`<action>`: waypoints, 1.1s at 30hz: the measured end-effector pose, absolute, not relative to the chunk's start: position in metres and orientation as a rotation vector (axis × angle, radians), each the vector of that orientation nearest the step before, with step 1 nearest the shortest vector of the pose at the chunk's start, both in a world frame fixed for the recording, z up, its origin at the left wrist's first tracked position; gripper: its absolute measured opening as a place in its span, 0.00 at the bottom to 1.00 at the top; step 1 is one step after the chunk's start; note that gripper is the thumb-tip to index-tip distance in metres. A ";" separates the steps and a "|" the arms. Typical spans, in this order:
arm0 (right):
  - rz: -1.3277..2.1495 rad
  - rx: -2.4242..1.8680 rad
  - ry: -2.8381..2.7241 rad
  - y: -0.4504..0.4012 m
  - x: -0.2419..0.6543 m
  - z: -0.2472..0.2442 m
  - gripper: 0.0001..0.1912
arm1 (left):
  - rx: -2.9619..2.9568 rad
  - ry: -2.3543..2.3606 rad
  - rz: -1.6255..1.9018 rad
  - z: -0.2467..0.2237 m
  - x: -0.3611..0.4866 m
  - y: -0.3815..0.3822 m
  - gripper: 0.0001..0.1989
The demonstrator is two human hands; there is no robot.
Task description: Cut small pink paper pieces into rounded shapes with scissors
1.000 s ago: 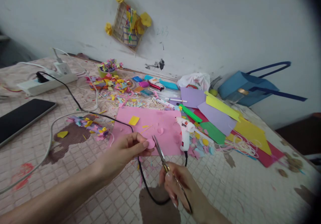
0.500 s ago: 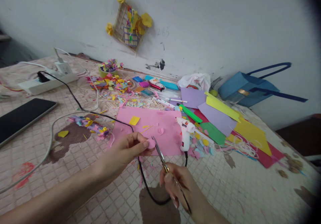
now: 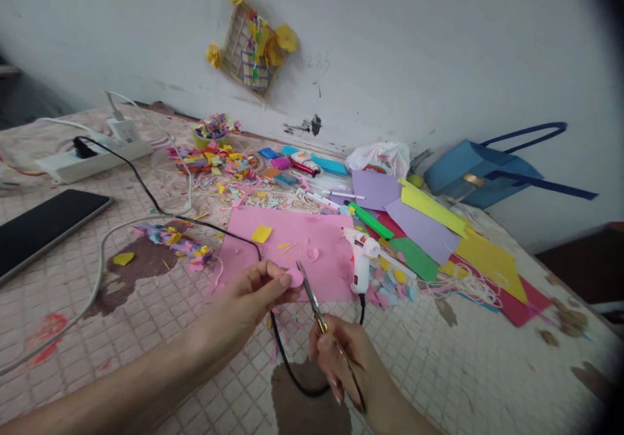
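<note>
Between thumb and fingers, my left hand (image 3: 260,290) pinches a small round piece of pink paper (image 3: 295,277). My right hand (image 3: 344,354) is wrapped around the handles of a pair of scissors (image 3: 314,302), whose blades point up and away, right beside the edge of the pink piece. Whether the blades touch the paper I cannot tell. Beneath and beyond both hands lies a pink paper sheet (image 3: 287,227) with a yellow paper square (image 3: 262,233) and small scraps on it. A white glue gun (image 3: 361,263) rests at the sheet's right edge.
A black cord (image 3: 141,178) crosses the table to a white power strip (image 3: 97,160). A phone (image 3: 53,227) lies at the left. Coloured paper sheets (image 3: 429,227) and white string (image 3: 470,285) spread at the right, near a blue bag (image 3: 480,171). Paper cuttings (image 3: 214,162) are heaped behind.
Almost nothing differs. The scissors and my right hand have shifted very slightly, and the pink piece stays pinched in my left hand.
</note>
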State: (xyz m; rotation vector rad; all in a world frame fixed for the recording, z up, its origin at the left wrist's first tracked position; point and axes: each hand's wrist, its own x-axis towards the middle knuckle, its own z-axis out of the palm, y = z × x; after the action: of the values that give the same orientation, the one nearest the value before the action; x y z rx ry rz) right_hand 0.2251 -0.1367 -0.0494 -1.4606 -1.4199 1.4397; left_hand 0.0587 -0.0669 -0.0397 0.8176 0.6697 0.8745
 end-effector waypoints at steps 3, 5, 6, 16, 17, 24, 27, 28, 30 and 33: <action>1.459 -1.472 -1.406 -0.137 0.225 -0.049 0.33 | 0.805 0.671 0.869 -0.038 0.059 -0.068 0.06; 1.458 -1.471 -1.400 -0.137 0.225 -0.049 0.33 | 0.802 0.673 0.868 -0.036 0.059 -0.068 0.06; 1.453 -1.467 -1.402 -0.137 0.225 -0.049 0.32 | 0.804 0.675 0.867 -0.036 0.059 -0.068 0.06; 1.455 -1.431 -1.435 -0.137 0.229 -0.047 0.31 | 0.861 0.683 0.846 -0.036 0.059 -0.063 0.06; 1.451 -1.439 -1.442 -0.136 0.229 -0.046 0.31 | 0.873 0.693 0.840 -0.035 0.059 -0.063 0.06; 1.432 -1.468 -1.480 -0.138 0.233 -0.036 0.31 | 1.019 0.670 0.779 -0.031 0.055 -0.059 0.08; 1.466 -1.478 -1.474 -0.140 0.236 -0.033 0.31 | 1.062 0.664 0.766 -0.029 0.054 -0.056 0.07; 1.472 -1.481 -1.478 -0.140 0.237 -0.032 0.31 | 1.076 0.666 0.763 -0.028 0.053 -0.055 0.07; 1.476 -1.494 -1.488 -0.140 0.238 -0.031 0.31 | 1.102 0.672 0.745 -0.027 0.052 -0.054 0.08; 1.461 -1.504 -1.525 -0.141 0.240 -0.029 0.30 | 1.123 0.668 0.717 -0.027 0.050 -0.052 0.07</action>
State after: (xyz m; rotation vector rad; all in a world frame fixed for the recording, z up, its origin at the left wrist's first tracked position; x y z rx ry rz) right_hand 0.2400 -0.1408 -0.0295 -1.5044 -1.5251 1.4606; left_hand 0.0504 -0.0520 -0.0267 1.1228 0.6675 0.7168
